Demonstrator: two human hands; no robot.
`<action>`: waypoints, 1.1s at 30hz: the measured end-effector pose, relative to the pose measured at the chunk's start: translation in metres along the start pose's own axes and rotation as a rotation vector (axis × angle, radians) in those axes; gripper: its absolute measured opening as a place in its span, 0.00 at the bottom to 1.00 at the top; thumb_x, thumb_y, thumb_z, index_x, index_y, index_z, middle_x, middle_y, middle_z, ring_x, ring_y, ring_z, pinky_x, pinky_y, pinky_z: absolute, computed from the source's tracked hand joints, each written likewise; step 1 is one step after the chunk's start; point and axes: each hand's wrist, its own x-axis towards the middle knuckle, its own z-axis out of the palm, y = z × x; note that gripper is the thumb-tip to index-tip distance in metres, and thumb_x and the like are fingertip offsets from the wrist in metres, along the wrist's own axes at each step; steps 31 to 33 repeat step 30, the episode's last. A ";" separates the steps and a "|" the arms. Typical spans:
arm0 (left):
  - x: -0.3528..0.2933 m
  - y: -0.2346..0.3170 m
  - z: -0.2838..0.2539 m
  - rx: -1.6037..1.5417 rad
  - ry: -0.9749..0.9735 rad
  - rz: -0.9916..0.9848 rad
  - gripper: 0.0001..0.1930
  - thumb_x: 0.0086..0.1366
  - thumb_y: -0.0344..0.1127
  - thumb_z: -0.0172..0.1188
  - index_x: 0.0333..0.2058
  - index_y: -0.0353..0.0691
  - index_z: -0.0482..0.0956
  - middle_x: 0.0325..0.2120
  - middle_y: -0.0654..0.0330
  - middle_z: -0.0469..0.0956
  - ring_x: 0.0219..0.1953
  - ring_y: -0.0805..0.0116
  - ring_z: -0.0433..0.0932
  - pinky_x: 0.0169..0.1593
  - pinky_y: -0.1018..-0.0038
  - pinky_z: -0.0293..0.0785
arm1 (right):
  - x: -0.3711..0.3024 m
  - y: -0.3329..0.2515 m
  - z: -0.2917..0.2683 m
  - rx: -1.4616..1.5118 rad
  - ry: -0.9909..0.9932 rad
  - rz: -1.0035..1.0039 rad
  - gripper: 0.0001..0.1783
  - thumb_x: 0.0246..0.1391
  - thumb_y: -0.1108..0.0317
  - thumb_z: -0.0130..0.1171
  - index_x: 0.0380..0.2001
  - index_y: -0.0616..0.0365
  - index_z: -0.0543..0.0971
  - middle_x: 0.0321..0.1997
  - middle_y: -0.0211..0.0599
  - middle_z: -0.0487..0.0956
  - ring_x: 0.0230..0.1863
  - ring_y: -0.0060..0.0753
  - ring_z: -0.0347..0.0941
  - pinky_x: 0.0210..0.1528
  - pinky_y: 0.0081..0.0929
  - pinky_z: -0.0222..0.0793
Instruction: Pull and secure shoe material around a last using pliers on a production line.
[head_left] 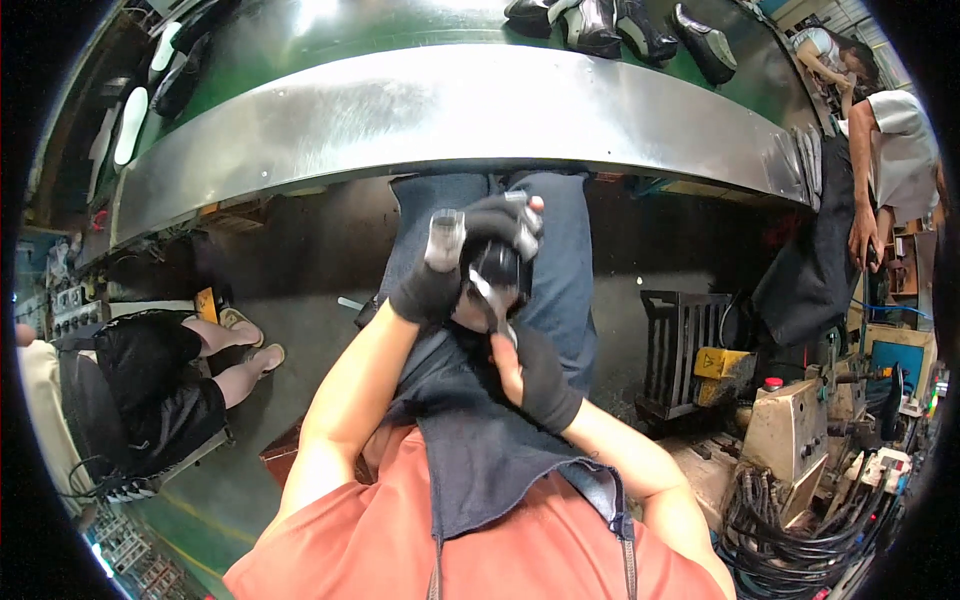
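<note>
Over my lap is a glossy black shoe [500, 268], smeared by motion so its exact shape is hard to read. My left hand [470, 245], in a dark fingerless glove with pale wrapping on some digits, is closed around its far left side. At the near right end, my right hand [535, 375], gloved the same way, is closed on the shoe with the thumb showing. A pale, shiny strip [485, 290] lies by that thumb; I cannot tell if it is a wrapped finger or a tool. A dark blue apron [500, 470] lies beneath.
Ahead runs a metal bench edge [450, 110] beside a green surface with several black shoes [705, 45] on it. White insoles [131, 125] lie at far left. A seated person [150, 390] is at left, another person [890, 160] at right. A machine [785, 440] with cables stands at lower right.
</note>
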 end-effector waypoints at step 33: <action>-0.052 -0.008 0.001 0.037 0.536 -0.644 0.30 0.74 0.58 0.40 0.62 0.43 0.66 0.56 0.58 0.72 0.54 0.69 0.73 0.57 0.72 0.71 | 0.076 -0.044 -0.087 0.532 -0.440 0.489 0.21 0.68 0.48 0.47 0.37 0.55 0.76 0.26 0.34 0.78 0.27 0.26 0.75 0.36 0.27 0.74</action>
